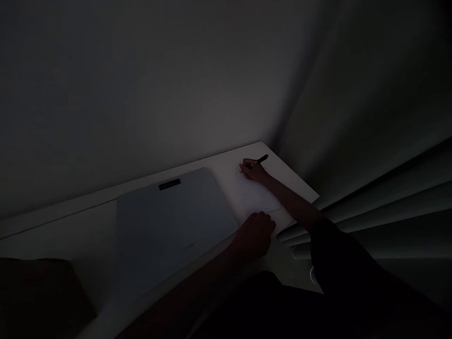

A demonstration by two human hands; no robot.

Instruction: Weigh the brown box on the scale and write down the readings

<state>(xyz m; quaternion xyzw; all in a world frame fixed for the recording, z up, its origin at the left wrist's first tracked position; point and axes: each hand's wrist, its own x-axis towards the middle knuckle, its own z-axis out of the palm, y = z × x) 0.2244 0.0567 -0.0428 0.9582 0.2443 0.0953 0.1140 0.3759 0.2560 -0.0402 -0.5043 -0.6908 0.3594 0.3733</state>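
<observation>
The scene is very dark. My right hand (253, 170) is closed around a dark pen (259, 161), its tip down on a white sheet of paper (257, 195) at the far right corner of the white desk (88, 221). My left hand (256, 233) rests with curled fingers on the near edge of the same sheet, beside a pale blue-grey closed laptop or tablet (169, 221). Faint marks show on the paper but cannot be read.
A small black rectangle (170, 184) sits on the far edge of the blue-grey device. Plain wall (141, 84) backs the desk. Pale curtain folds (381, 188) hang at the right. A dark object (38, 292) lies at the near left.
</observation>
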